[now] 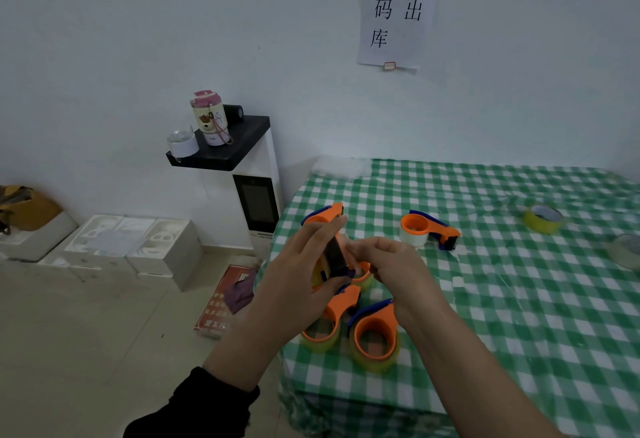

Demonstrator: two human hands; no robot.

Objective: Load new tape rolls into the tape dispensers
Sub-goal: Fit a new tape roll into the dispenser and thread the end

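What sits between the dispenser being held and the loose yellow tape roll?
Head view: another orange dispenser carrying a whitish roll, on the checked cloth.

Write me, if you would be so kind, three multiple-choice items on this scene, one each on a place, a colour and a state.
1. Where does the loose yellow tape roll lie?
A. on a black shelf
B. on the checked fabric tablecloth
C. on the floor

2. What colours is the checked fabric tablecloth?
A. red and white
B. blue and yellow
C. green and white

3. What is the left-hand grip doing?
A. holding an orange plastic tape dispenser
B. lying flat and empty
C. hanging out of view

Answers:
1 B: the roll rests on the cloth, far right.
2 C: its squares are green and white.
3 A: the fingers curl round the dispenser, raised above the table.
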